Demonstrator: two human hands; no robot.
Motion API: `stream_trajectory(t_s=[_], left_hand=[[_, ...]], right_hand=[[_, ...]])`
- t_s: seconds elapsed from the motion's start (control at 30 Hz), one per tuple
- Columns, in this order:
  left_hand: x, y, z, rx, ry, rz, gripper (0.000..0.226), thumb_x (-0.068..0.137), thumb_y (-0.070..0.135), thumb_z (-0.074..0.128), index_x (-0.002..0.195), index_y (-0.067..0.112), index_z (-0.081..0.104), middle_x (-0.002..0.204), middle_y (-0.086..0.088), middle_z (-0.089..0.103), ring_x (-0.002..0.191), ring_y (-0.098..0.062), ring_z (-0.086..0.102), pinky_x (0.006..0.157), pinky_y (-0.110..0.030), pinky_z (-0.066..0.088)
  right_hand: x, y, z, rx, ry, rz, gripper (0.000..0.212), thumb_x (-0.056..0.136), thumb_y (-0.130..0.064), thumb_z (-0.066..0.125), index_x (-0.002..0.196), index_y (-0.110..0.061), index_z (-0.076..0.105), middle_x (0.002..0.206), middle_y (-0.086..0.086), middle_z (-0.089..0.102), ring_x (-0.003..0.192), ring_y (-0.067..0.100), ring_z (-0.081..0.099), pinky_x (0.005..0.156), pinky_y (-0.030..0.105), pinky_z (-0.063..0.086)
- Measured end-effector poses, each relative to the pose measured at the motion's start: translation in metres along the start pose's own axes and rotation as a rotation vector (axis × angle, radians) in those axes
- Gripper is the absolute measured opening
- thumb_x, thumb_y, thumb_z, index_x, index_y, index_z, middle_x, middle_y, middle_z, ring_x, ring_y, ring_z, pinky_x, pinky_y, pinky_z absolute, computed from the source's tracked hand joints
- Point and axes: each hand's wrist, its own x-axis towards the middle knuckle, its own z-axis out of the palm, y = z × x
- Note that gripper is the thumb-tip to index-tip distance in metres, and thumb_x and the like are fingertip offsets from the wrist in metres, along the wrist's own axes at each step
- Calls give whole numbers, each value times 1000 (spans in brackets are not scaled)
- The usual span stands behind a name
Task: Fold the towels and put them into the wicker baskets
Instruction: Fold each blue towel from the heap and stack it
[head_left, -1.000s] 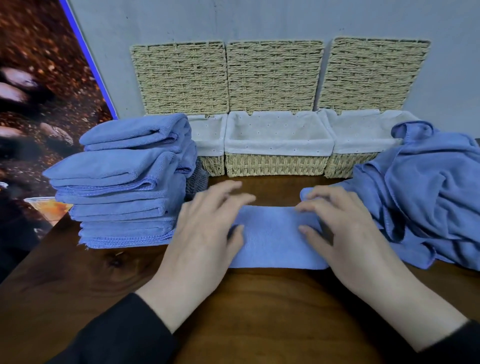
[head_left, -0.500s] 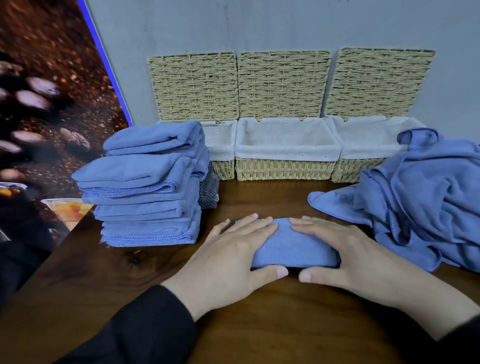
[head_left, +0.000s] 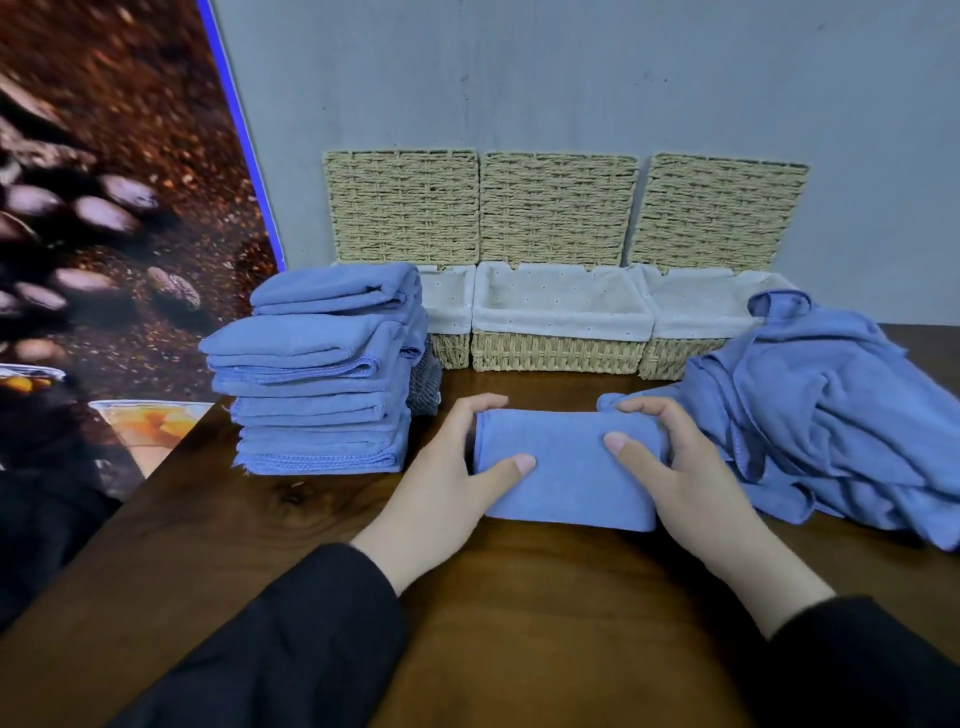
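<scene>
Folded blue towel (head_left: 566, 467) lies on the wooden table (head_left: 519, 623) before three lined wicker baskets (head_left: 561, 332). Your left hand (head_left: 457, 478) and right hand (head_left: 675, 467) grip its ends, thumbs on top, fingers curled behind.

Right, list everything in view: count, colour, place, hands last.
folded towel: one, blue, table centre, held at both ends.
folded stack: several, exact count unclear, blue, left on the table.
unfolded pile: count unclear, blue, right.
wicker baskets: three, tan with white liners, along the wall, no towel visible inside.
lids: three, tan wicker, leaning on the wall.
grey cloth: one, behind the stack.
table: one, dark wood.
poster: one, brown, left.
left hand: gripping the towel's left end.
right hand: gripping its right end.
</scene>
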Motion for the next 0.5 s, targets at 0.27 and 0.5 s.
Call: stream_trajectory(t_s=[0.27,0.5], left_hand=[[-32,3,-16,-252,192,-157,46,90,43,71,132,44,51,114,11,70,100,-5,69,87,-29,58],[-85,-16,-68,-130,166,-166,67,93,27,71,141,51,31,112,10,74,103,-3,69,92,-24,52]], right_hand=[[-27,-13,10,406,-300,160,81,76,-30,86,146,-41,46,137,-18,62,127,8,60,110,41,45],[-52,-45,65,133,-187,128,68,85,-34,79,145,-42,47,116,-22,71,105,-2,69,86,19,55]])
